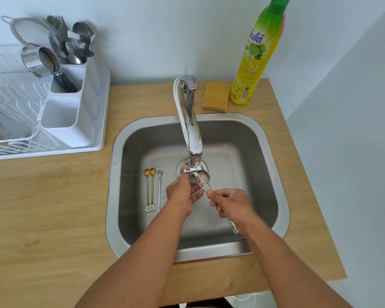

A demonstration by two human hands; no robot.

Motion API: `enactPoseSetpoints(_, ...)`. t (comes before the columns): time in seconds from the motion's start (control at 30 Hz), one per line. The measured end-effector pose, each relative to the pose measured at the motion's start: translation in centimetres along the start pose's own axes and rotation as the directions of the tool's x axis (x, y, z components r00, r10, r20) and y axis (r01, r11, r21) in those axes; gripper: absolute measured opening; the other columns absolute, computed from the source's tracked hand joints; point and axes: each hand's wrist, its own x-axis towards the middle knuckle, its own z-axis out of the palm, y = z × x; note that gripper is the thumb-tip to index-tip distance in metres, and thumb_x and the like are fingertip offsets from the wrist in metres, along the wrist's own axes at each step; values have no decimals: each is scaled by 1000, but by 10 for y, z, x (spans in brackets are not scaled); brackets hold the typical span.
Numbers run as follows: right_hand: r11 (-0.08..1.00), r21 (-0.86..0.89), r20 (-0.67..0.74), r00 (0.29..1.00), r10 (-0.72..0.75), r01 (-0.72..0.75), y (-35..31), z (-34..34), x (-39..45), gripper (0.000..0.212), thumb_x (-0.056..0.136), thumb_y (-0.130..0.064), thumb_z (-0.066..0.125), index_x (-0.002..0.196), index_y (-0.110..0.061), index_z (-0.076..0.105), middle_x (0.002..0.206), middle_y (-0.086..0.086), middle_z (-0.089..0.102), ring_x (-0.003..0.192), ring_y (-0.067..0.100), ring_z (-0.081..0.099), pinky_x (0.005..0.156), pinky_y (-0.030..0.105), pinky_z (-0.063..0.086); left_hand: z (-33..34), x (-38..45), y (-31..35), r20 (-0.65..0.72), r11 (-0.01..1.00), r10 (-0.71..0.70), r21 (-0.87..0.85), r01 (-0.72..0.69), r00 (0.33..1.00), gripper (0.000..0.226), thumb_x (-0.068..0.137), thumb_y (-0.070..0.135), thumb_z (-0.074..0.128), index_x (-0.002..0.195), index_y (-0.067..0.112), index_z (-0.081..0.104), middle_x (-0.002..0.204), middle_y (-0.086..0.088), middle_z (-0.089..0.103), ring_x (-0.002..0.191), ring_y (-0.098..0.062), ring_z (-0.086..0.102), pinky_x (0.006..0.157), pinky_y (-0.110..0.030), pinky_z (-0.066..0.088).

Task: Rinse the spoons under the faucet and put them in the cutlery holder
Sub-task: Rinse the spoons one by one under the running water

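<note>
Held two steel spoons by handles in right hand, grip clenched on them — bowls up under faucet spout. Left hand rubbed at bowls, fingers loosely curled on them. Spoons light, stiff, likely slippery wet; handle middle safest hold. Three more lay on sink floor, left. Cutlery holder far left on table — clear path over sink rim.
</note>
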Motion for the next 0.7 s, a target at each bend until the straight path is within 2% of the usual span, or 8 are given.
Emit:
enactPoseSetpoints(0.1, 1000, 24, -1, 1000, 7, -7, -2, 1, -1, 27, 87, -28, 85, 81, -3, 78, 62, 2, 68, 50, 12, 47, 44, 22, 39, -5, -3, 4, 79, 998, -59, -21, 61, 995, 42, 104, 51, 55, 112, 13, 72, 81, -2, 82, 69, -13, 76, 54, -30, 60)
enactPoseSetpoints(0.17, 1000, 27, 0, 1000, 2, -2, -3, 3, -1, 28, 87, -28, 84, 82, -2, 78, 63, 2, 68, 50, 12, 47, 46, 23, 39, -8, -4, 5, 126, 997, -67, -38, 72, 990, 42, 107, 49, 51, 117, 13, 71, 85, 0, 81, 76, -14, 75, 57, -31, 60)
enactPoseSetpoints(0.27, 1000, 2, 5, 1000, -4, 4, -6, 7, -2, 24, 86, -29, 85, 84, -6, 80, 65, 1, 69, 52, 11, 49, 48, 24, 42, -10, -4, 2, 136, 1000, -25, 12, 23, 990, 29, 106, 37, 57, 112, 13, 72, 86, 1, 77, 82, -16, 71, 63, -33, 61)
enactPoseSetpoints(0.33, 1000, 3, 19, 1000, 1, -1, -7, 11, -2, 24, 85, -30, 86, 86, -6, 81, 65, 1, 70, 52, 11, 50, 49, 23, 43, -11, -4, 0, 118, 999, 24, 31, -28, 993, 14, 102, 26, 67, 103, 12, 70, 82, -2, 74, 78, -16, 69, 66, -33, 61)
enactPoseSetpoints(0.43, 995, 83, 43, 998, 46, -49, -6, 13, -2, 30, 85, -27, 86, 91, 1, 79, 67, 5, 70, 50, 10, 49, 46, 21, 42, -13, -2, 0, 85, 996, 80, 32, -83, 993, 9, 99, 15, 68, 98, 7, 72, 72, -4, 73, 72, -16, 70, 74, -35, 63)
enactPoseSetpoints(0.5, 985, 146, 67, 994, 87, -96, -5, 13, -4, 29, 86, -25, 85, 93, 3, 78, 68, 7, 69, 50, 10, 49, 44, 20, 41, -15, -2, 2, 76, 994, 95, 51, -99, 993, 12, 100, 9, 63, 104, 1, 72, 79, -9, 77, 76, -19, 73, 78, -35, 64)
enactPoseSetpoints(0.6, 973, 186, 95, 988, 120, -136, -3, 12, -5, 29, 87, -21, 84, 96, 6, 77, 68, 7, 68, 50, 10, 48, 43, 19, 40, -19, -2, 6, 98, 994, 96, 39, -100, 991, 22, 101, 2, 58, 122, -1, 64, 104, -18, 80, 89, -24, 78, 82, -38, 64)
enactPoseSetpoints(0.7, 980, 158, 94, 990, 107, -121, -3, 12, -5, 33, 85, -20, 86, 97, 9, 76, 69, 9, 67, 52, 11, 47, 43, 19, 39, -23, -1, 10, 98, 996, 80, 26, -83, 992, 27, 99, 4, 66, 125, 1, 65, 97, -13, 81, 77, -20, 78, 72, -37, 65)
